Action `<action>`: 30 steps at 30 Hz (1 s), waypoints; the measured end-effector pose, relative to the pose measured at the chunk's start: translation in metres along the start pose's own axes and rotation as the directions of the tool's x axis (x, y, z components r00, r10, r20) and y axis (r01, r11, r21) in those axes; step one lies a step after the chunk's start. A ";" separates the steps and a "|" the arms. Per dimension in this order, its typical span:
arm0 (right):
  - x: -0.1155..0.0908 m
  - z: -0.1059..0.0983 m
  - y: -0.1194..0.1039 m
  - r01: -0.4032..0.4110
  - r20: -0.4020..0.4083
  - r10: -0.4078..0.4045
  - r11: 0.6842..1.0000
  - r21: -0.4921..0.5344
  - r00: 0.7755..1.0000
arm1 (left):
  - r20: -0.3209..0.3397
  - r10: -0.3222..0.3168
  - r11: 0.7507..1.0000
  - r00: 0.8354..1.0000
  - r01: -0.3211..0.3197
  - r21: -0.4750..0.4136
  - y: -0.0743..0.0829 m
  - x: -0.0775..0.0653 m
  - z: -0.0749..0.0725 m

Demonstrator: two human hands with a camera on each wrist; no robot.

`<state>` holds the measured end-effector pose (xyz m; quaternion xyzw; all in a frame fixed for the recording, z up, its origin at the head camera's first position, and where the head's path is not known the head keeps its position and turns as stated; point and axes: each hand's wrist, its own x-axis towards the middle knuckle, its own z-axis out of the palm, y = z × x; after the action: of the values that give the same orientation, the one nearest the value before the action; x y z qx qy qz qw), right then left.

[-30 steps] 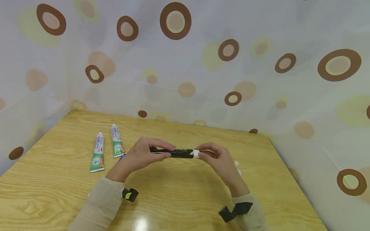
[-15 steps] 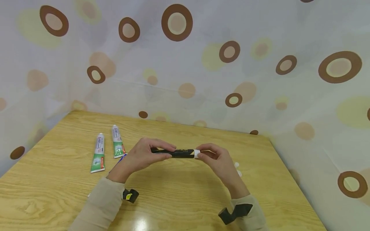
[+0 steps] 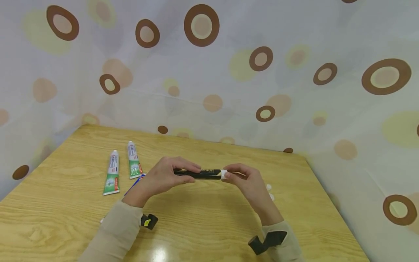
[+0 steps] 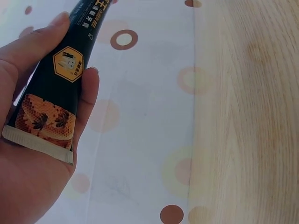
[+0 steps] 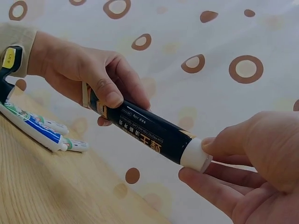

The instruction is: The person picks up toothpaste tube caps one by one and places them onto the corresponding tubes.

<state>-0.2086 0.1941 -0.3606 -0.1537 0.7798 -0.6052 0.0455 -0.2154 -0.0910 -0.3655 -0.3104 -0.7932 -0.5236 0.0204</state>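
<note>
A black toothpaste tube (image 3: 209, 174) with gold print is held level above the table. My left hand (image 3: 163, 176) grips its flat crimped end, thumb on one side and fingers on the other; the left wrist view shows a honeycomb picture (image 4: 44, 121) by the crimp. At the other end, my right hand (image 3: 247, 182) pinches the white cap (image 5: 196, 155) between thumb and fingertips. The cap sits on the tube's end in the right wrist view.
Two green-and-white toothpaste tubes (image 3: 112, 173) lie at the left of the wooden table (image 3: 196, 233). A blue-and-white tube (image 5: 35, 126) lies partly hidden behind my left arm. Small white caps (image 3: 269, 187) lie beyond my right hand. A patterned cloth (image 3: 209, 72) surrounds the table.
Both hands keep their hold on the black tube and its cap, with only a slight shift of the view. The right fingertips have moved a little on the cap.
</note>
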 end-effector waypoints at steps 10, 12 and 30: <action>0.000 -0.004 0.002 -0.032 -0.012 0.031 0.999 -0.003 0.999 | 0.003 0.006 1.000 1.000 -0.006 -0.006 -0.002 0.000 0.002; 0.002 -0.004 0.002 -0.039 -0.023 0.039 0.999 0.002 0.999 | 0.002 0.031 0.999 1.000 -0.031 0.025 -0.001 0.001 0.002; 0.005 -0.011 0.004 -0.083 -0.014 0.083 0.996 0.023 0.996 | 0.070 0.148 0.970 0.987 -0.158 0.186 -0.006 0.006 -0.001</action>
<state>-0.2169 0.2034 -0.3608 -0.1160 0.7790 -0.6126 0.0667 -0.2236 -0.0902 -0.3682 -0.3817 -0.8136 -0.4332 0.0683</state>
